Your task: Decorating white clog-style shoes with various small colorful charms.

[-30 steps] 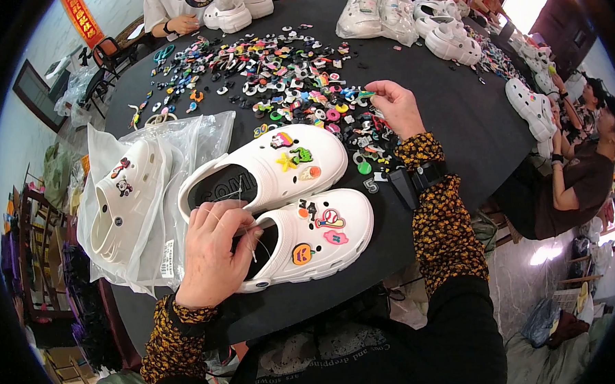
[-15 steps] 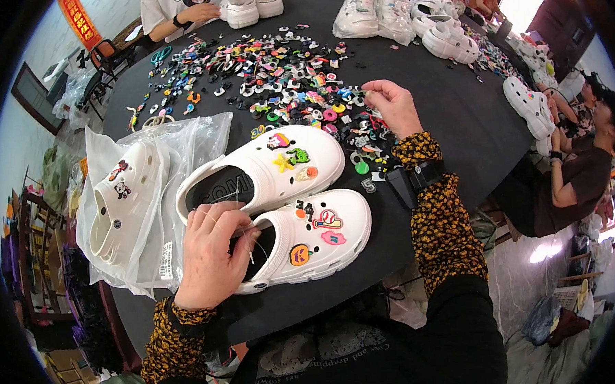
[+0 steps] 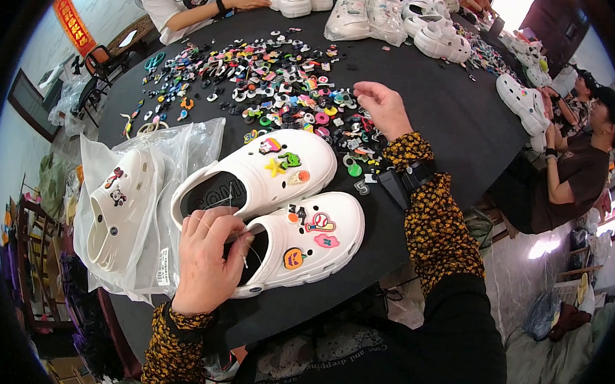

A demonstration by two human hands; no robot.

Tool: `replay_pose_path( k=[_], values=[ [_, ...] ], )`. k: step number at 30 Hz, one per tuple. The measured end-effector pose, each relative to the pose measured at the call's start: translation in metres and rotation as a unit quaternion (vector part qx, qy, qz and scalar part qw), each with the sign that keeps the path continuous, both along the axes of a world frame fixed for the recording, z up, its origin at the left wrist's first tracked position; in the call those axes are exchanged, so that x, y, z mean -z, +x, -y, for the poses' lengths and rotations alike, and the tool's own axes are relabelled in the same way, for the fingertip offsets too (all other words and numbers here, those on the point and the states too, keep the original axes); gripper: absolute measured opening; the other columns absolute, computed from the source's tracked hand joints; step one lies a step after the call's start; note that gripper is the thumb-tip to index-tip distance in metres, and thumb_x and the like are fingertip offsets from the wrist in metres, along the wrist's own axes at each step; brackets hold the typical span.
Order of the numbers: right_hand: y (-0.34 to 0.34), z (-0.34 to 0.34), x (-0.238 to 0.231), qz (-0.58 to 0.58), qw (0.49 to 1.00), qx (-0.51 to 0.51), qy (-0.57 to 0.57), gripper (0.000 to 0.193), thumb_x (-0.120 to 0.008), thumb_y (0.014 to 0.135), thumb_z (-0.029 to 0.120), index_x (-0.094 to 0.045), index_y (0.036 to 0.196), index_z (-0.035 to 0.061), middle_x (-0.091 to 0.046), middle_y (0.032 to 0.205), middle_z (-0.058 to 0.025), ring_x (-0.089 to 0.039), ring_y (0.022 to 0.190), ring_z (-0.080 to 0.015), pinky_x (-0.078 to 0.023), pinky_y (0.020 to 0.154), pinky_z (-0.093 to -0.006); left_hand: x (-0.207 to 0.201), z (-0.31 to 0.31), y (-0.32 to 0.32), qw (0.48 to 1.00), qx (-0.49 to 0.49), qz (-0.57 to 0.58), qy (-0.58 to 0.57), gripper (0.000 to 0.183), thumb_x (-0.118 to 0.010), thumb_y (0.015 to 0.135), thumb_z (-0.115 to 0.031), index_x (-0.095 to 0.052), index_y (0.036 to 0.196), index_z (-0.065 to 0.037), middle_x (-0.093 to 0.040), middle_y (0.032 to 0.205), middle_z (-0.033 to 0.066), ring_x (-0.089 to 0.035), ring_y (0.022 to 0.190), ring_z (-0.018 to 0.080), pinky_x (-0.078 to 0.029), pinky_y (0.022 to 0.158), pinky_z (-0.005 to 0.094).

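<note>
A pair of white clogs lies side by side on the black table, toes to the right. The upper clog bears several charms, among them a yellow star and a green figure. On the lower clog are a pumpkin, a baseball-and-bat and a pink charm. My left hand pinches the adjoining sides of both clogs at their openings, where a thin clear loop shows. Over the right edge of the heap of small colourful charms is my right hand, thumb and forefinger apart, with nothing visible between them.
Left of the pair, another white clog with charms lies in a clear plastic bag. Bagged clogs and loose white clogs stand at the far side. Other people sit around the table, one at right.
The view has shifted slightly, so most things sit a little further left. My right thumb and forefinger, close together at the charms before, are now apart. The left hand keeps its grip.
</note>
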State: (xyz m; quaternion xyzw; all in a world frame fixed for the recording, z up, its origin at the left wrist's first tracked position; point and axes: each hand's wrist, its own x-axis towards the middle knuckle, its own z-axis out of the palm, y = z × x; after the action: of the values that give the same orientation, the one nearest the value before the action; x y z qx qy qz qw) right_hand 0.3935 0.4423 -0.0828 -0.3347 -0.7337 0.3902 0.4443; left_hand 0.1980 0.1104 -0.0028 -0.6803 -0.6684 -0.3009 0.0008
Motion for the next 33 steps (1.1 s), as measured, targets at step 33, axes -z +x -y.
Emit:
replay_pose_path(
  k=[33],
  values=[
    [-0.042,0.019,-0.029,0.396,0.892,-0.047,0.212,0.028,-0.06,0.077,0.016,-0.064,0.105,0.0128,-0.065,0.104,-0.0051,-0.056,0.104,-0.025,-0.039,0.089,-0.0415,0.003,0.001,-0.003,1.0,0.009,-0.004,0.025,0.018,-0.069,0.074,-0.005,-0.057,0.087,-0.004,-0.06,0.094,0.0095,-0.053,0.085,0.0289,-0.041,0.077,0.0385]
  ],
)
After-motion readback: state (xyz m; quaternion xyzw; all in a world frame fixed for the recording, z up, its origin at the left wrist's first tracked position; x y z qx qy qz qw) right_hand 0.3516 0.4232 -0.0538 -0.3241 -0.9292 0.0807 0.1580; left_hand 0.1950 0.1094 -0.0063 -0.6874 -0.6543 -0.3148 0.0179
